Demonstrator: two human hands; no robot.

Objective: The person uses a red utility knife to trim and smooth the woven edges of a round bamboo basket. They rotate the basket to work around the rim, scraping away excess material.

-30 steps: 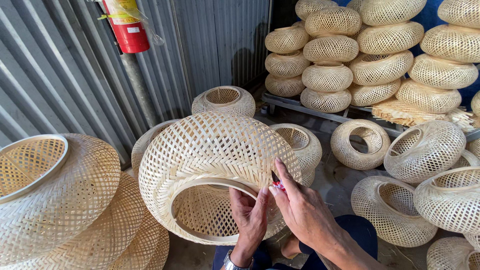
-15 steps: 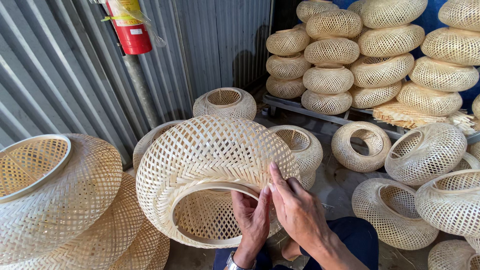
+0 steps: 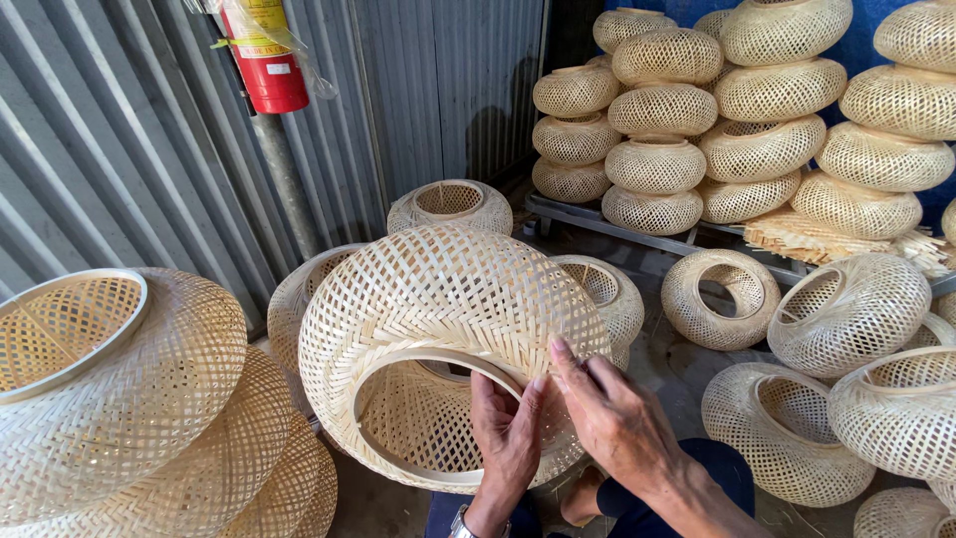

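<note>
1. Front and centre is a big round woven bamboo lampshade [image 3: 438, 329], tipped so its open ring faces the camera, right in front of the person's knees.
2. The left hand [image 3: 508, 433] reaches into the opening from below, fingers curled over the lower right part of the rim, so its grip is closed on the ring.
3. The right hand [image 3: 612, 418] lies on the outside of the weave just beside the left one, index finger stretched out along the strips near the rim. Fingers mostly flat and pressing on it, and I can't tell if anything is pinched under them.
4. A wristwatch [image 3: 460, 523] peeks out at the bottom edge on the left wrist.
5. To the left there's a leaning pile of finer-woven shades [image 3: 129, 399], the top one with its ring turned up.
6. Behind the held shade sit a couple more open-weave ones, and a loose bunch on the floor [image 3: 846, 319] to the right.
7. At the back, stacked columns of shades [image 3: 657, 130] stand on a low metal rack [image 3: 597, 214], with a bundle of bamboo strips [image 3: 827, 234] lying on it.
8. A red fire extinguisher [image 3: 267, 60] wrapped in plastic hangs on a pole against the corrugated metal wall [image 3: 119, 169].
</note>
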